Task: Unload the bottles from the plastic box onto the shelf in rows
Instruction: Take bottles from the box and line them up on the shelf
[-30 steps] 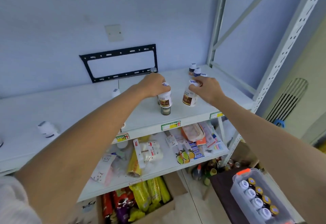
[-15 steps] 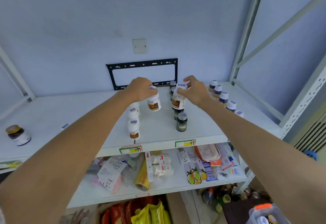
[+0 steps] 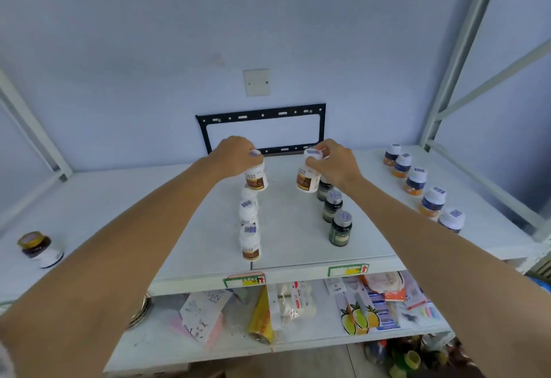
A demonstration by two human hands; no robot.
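Note:
My left hand (image 3: 232,154) grips a white bottle with a brown label (image 3: 255,180) by its cap, over the far end of a row of white bottles (image 3: 250,240) on the top shelf (image 3: 298,237). My right hand (image 3: 335,162) grips a second white bottle with a brown label (image 3: 308,179) by its cap, tilted, just left of a row of dark green bottles (image 3: 340,228). Whether either held bottle touches the shelf cannot be told. The plastic box is out of view.
A row of white bottles with blue and orange labels (image 3: 430,201) runs along the right of the shelf. A lone gold-capped jar (image 3: 37,248) stands at the left. A black bracket (image 3: 262,127) hangs on the wall behind. Packets fill the lower shelf (image 3: 298,312).
The view has tilted upward, dropping the plastic box out of frame. Both hands have carried their bottles farther back over the shelf and spread a little apart.

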